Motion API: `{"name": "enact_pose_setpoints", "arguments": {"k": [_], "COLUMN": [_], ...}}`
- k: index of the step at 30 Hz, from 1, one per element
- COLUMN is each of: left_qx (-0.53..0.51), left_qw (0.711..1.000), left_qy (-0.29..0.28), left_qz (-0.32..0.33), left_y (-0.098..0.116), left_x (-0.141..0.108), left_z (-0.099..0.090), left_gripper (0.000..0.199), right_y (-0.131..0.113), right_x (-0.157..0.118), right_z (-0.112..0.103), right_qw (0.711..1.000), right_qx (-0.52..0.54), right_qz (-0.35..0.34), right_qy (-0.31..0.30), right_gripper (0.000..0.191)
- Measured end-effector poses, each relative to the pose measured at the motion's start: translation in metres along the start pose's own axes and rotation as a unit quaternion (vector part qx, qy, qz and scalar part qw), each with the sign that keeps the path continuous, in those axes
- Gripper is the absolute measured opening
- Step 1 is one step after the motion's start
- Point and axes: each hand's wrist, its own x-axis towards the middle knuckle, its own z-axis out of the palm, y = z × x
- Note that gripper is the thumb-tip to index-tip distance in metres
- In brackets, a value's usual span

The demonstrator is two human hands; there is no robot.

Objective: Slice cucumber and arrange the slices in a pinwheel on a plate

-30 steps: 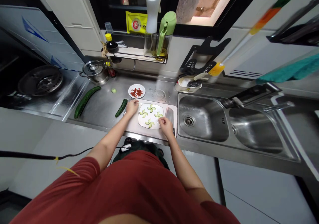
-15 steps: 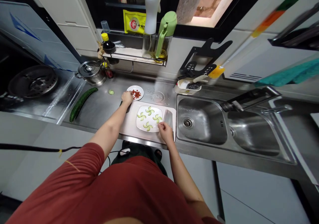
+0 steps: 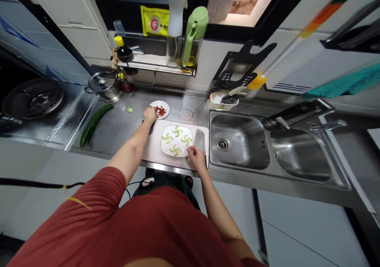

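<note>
On the brushed stainless-steel surface (image 3: 124, 128), a pale pink rectangular cutting board (image 3: 152, 150) is set along the near edge, beside the steel sink (image 3: 243, 140). A squarish white plate with a thin dark rim (image 3: 177, 140) is borne on its middle, probably so that it can be reached from both sides. On the plate, four pinwheels of thin green-edged slices (image 3: 177, 131) are spread towards the four sides, apparently for even spacing, with the centre left bare.

By the plate's near right corner, the right hand (image 3: 197, 157) is held low; its grip is drawn together at the fingertips, and whether anything small is pinched cannot be told. The left hand (image 3: 150, 113) is stretched past the board's far left corner to the left rim of a small round white dish (image 3: 166, 105), where chopped red pieces (image 3: 160, 111) are heaped. Its fingertips are hidden, so the state of that grip cannot be told. A broad-bladed knife (image 3: 200, 139) is laid along the board's right edge, seemingly to be out of the hands' way.
</note>
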Motion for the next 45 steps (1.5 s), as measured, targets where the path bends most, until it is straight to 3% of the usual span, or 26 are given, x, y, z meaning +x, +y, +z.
{"name": "enact_pose_setpoints", "arguments": {"k": [11,27,31,37,39,42,45], "left_qx": [0.000,-0.049,-0.123,-0.317,-0.295,-0.157,-0.040], "left_qw": [1.000,0.999,0.991,0.946,0.954,0.985,0.991], "left_qy": [-0.009,0.001,0.031,0.032,0.041,0.044,0.015], "left_qz": [0.017,-0.024,-0.043,-0.066,-0.040,0.053,0.123], "left_y": [-0.002,-0.008,-0.008,-0.005,-0.006,-0.008,-0.011], "left_x": [0.002,0.013,0.014,0.010,0.004,-0.007,-0.018], "left_z": [0.002,0.015,0.017,0.015,0.012,0.006,0.001], "left_gripper": [0.032,0.025,0.023,0.021,0.022,0.019,0.022], "right_y": [0.004,-0.012,-0.012,-0.014,-0.015,-0.016,-0.017], "right_x": [-0.002,0.000,0.002,0.008,0.010,0.013,0.015], "right_z": [0.002,0.006,0.009,0.013,0.014,0.014,0.014], "right_qw": [1.000,1.000,0.999,0.998,0.998,0.998,0.998], "right_qx": [-0.002,0.028,0.047,0.054,0.052,0.049,0.047], "right_qz": [0.013,-0.001,-0.005,-0.023,-0.027,-0.030,-0.030], "right_qy": [0.000,0.000,0.009,0.002,0.002,0.004,0.005], "right_gripper": [0.032,0.033,0.032,0.029,0.029,0.028,0.029]}}
